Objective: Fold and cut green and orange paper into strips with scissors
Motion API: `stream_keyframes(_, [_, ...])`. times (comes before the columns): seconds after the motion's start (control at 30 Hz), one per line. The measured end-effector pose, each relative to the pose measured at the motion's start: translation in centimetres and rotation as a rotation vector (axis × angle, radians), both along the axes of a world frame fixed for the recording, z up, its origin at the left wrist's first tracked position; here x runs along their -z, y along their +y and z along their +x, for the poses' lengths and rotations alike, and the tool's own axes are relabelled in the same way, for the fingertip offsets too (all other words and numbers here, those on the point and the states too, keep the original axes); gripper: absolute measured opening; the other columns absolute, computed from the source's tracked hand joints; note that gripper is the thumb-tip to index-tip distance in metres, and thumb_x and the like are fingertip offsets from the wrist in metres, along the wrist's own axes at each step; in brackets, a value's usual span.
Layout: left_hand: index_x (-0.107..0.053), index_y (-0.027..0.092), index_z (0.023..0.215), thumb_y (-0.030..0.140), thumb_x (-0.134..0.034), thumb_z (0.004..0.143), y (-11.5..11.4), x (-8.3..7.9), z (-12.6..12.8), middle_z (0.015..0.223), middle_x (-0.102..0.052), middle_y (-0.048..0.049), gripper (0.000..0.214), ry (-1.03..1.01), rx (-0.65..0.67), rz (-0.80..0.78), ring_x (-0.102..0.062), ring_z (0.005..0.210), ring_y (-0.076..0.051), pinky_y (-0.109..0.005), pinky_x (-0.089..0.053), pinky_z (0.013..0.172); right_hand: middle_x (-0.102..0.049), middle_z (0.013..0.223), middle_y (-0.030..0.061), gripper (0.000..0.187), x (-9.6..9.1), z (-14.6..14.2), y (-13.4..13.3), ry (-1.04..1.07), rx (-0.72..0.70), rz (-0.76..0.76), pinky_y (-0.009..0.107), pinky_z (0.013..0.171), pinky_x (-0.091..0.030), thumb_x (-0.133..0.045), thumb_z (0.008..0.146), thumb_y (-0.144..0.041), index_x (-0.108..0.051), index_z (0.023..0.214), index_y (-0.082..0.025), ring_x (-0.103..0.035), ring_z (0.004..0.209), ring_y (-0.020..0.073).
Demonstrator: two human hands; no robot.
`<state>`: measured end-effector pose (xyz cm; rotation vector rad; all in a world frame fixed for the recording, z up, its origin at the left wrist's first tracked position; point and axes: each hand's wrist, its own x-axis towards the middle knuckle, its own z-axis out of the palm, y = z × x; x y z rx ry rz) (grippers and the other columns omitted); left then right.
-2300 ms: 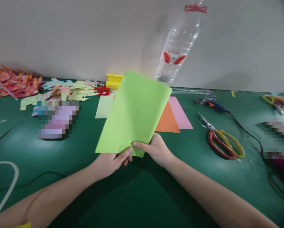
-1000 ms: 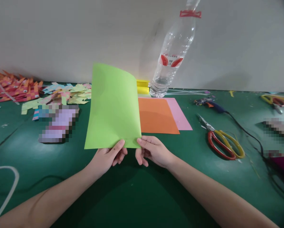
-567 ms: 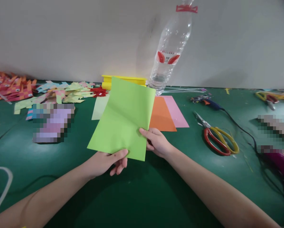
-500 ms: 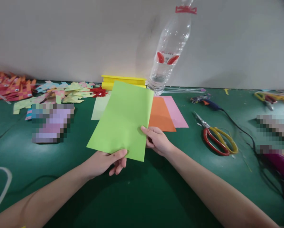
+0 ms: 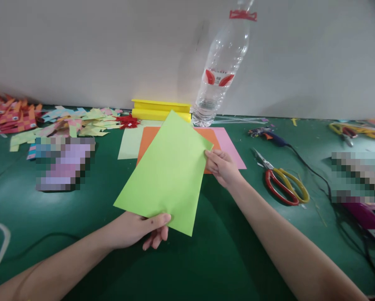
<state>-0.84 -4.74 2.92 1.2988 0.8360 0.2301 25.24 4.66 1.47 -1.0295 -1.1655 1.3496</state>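
A plain light-green sheet of paper (image 5: pixel 167 171) is held up above the table, turned so that one corner points away from me. My left hand (image 5: pixel 143 229) pinches its near edge, thumb on top and fingers underneath. At the right edge, close to the far right corner, my right hand (image 5: pixel 222 167) grips the sheet between thumb and fingers. Behind the sheet, partly covered by it, lie an orange sheet (image 5: pixel 146 140), a pale green sheet (image 5: pixel 127 144) and a pink sheet (image 5: pixel 233 152).
Scissors (image 5: pixel 283 184) and a glue gun (image 5: pixel 273 137) with a cord lie to the right. A plastic bottle (image 5: pixel 214 79) leans at the wall beside folded yellow paper (image 5: pixel 160 113). Paper strips (image 5: pixel 80 121) and a blurred-out phone-like object (image 5: pixel 68 165) are on the left.
My right hand has slid up the sheet's right edge toward the far corner. The green sheet has turned clockwise and come slightly nearer, showing more of the orange sheet on the left.
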Motion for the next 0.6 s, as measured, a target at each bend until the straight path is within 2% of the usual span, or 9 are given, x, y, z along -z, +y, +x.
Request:
stream_keyframes(0.13, [-0.062,0.014,0.067,0.052,-0.044,0.092,0.0,0.3,-0.3,0.055,-0.055,0.0002,0.049,0.01,0.031,0.019,-0.047,0.045,-0.008,-0.018,-0.037,0.043,-0.032,0.039,-0.0105,0.039,0.5,-0.2,-0.2,-0.027,0.009,-0.032,0.022,0.038,-0.019,-0.071,0.072,-0.044,-0.045,0.057,-0.02,-0.025,0.037,0.0038])
stream_keyframes(0.23, [-0.062,0.014,0.068,0.053,-0.044,0.092,-0.3,0.4,-0.2,0.056,-0.055,-0.0003,0.05,0.015,0.067,0.025,-0.046,0.045,-0.007,-0.018,-0.036,0.043,-0.032,0.043,-0.0104,0.034,0.6,-0.1,-0.3,-0.002,-0.04,-0.052,0.021,0.039,-0.02,-0.07,0.071,-0.043,-0.05,0.061,-0.018,-0.024,0.038,0.0033])
stream_keyframes(0.33, [-0.063,0.014,0.069,0.053,-0.042,0.093,-0.3,0.5,-0.1,0.056,-0.056,0.0001,0.05,0.03,0.008,0.057,-0.046,0.045,-0.007,-0.018,-0.037,0.045,-0.036,0.046,-0.0093,0.035,0.1,-0.2,-0.9,-0.041,-0.237,-0.066,0.02,0.038,-0.021,-0.068,0.072,-0.049,-0.056,0.068,-0.016,-0.026,0.039,0.0032])
stream_keyframes(0.4, [-0.062,0.014,0.069,0.053,-0.041,0.093,-0.2,0.5,0.0,0.055,-0.055,0.0005,0.049,0.043,-0.051,0.083,-0.046,0.046,-0.007,-0.018,-0.038,0.046,-0.043,0.05,-0.0068,0.038,-0.5,-1.0,-1.8,-0.111,-0.423,-0.073,0.02,0.038,-0.024,-0.068,0.073,-0.051,-0.06,0.075,-0.014,-0.033,0.041,0.0042])
stream_keyframes(0.47, [-0.061,0.015,0.069,0.053,-0.041,0.092,-0.1,0.5,-0.1,0.055,-0.055,0.0009,0.049,0.05,-0.103,0.108,-0.045,0.045,-0.008,-0.019,-0.039,0.046,-0.051,0.057,-0.0042,0.035,-1.2,-2.3,-3.3,-0.185,-0.599,-0.127,0.02,0.04,-0.03,-0.071,0.072,-0.046,-0.063,0.084,-0.013,-0.04,0.044,0.0052])
stream_keyframes(0.53, [-0.061,0.016,0.07,0.054,-0.041,0.092,-0.2,0.3,-0.1,0.056,-0.055,0.001,0.048,0.046,-0.105,0.115,-0.045,0.045,-0.008,-0.019,-0.038,0.045,-0.058,0.067,-0.0021,0.037,-1.8,-3.7,-4.8,-0.115,-0.687,-0.199,0.019,0.039,-0.031,-0.07,0.073,-0.044,-0.064,0.094,-0.015,-0.04,0.045,0.0044])
stream_keyframes(0.6, [-0.061,0.016,0.069,0.056,-0.042,0.091,-0.4,0.1,0.0,0.055,-0.054,0.0012,0.049,0.03,-0.04,0.091,-0.045,0.045,-0.008,-0.018,-0.038,0.045,-0.063,0.08,0.0016,0.038,-1.9,-4.6,-5.9,-0.052,-0.752,-0.251,0.019,0.041,-0.033,-0.072,0.071,-0.04,-0.063,0.101,-0.017,-0.049,0.054,0.0075])
